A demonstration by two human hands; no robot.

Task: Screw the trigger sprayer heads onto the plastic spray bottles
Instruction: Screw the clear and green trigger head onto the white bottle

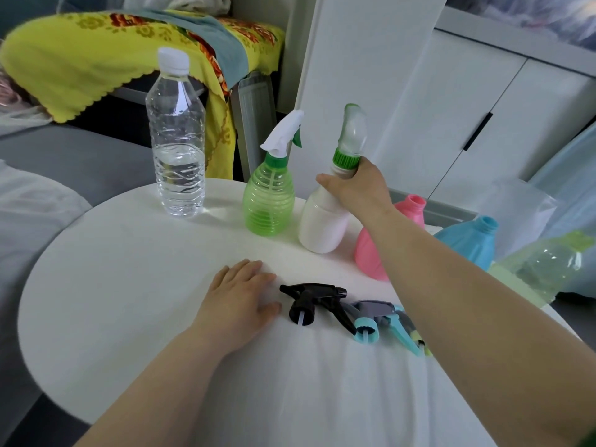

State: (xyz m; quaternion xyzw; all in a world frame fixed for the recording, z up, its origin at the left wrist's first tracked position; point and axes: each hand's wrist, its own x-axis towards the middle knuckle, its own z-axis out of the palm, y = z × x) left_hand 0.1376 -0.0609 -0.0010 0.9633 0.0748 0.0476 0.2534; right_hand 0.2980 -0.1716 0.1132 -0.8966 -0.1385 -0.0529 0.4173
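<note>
While the left hand (239, 304) lies spread, the right hand (358, 188) grips the white bottle (322, 224)

Right of the water bottle (176, 137) on the table (129, 253) stand the ribbed spray bottle (269, 201), then the smooth bottle (322, 221). Two sprayer heads (314, 301) lie in front and right of the water bottle.

White table (129, 253); clear water bottle (177, 140), white cap; translucent green spray bottle (269, 201); white bottle (322, 224), green collar; pink bottle (412, 209); blue bottle (467, 241); black sprayer head (312, 301); grey-turquoise sprayer head (377, 317); yellow cloth (80, 59), red-orange floral pattern.
</note>
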